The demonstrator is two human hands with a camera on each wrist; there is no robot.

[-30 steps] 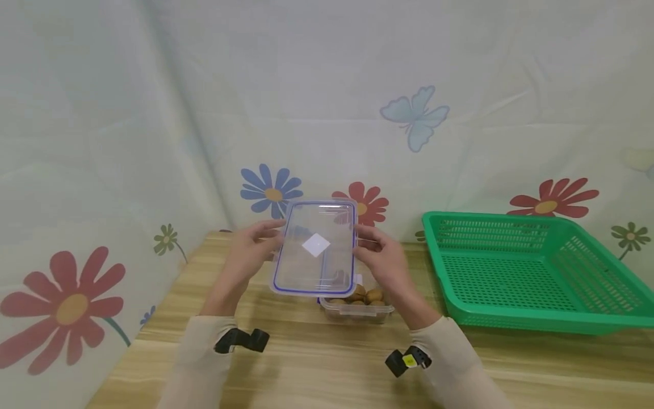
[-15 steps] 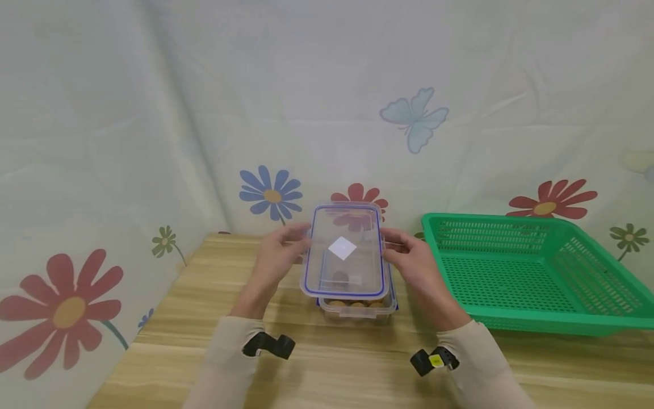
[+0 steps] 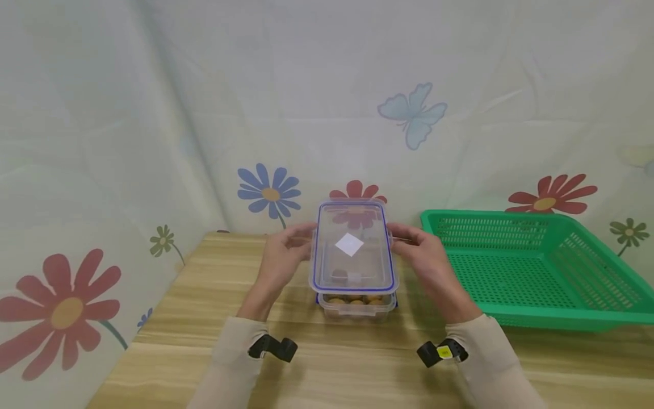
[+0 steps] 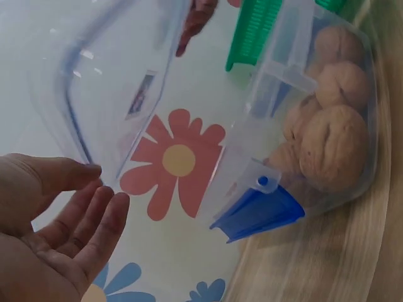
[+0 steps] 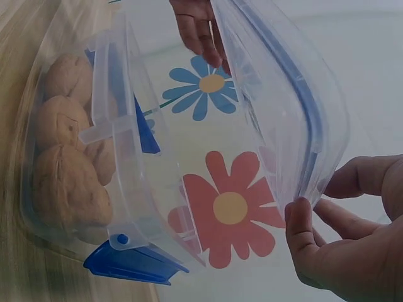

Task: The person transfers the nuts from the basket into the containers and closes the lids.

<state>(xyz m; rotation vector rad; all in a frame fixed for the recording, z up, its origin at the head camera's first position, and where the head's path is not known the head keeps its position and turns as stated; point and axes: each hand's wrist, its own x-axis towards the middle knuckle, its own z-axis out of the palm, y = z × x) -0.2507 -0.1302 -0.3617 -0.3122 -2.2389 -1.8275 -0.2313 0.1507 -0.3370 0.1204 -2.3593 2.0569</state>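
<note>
A clear plastic lid (image 3: 352, 267) with a blue seal and a white diamond sticker hangs above a clear food container (image 3: 357, 311), apart from it. My left hand (image 3: 283, 258) pinches the lid's left edge between thumb and fingertips. At the opposite edge, my right hand (image 3: 421, 255) pinches it the same way. Several walnuts (image 4: 334, 138) lie inside the container, seen through its wall in both wrist views. A blue side latch (image 5: 132, 261) on the container hangs folded outward in the right wrist view. The lid partly covers the container in the head view.
A green plastic basket (image 3: 511, 284) stands on the wooden table (image 3: 179, 341) to the right, close to my right forearm. Behind the table hangs a white cloth (image 3: 306, 113) printed with flowers and a butterfly.
Both hands have carried the lid to the right, from left of the container to above it. The container and the basket have stayed put.
</note>
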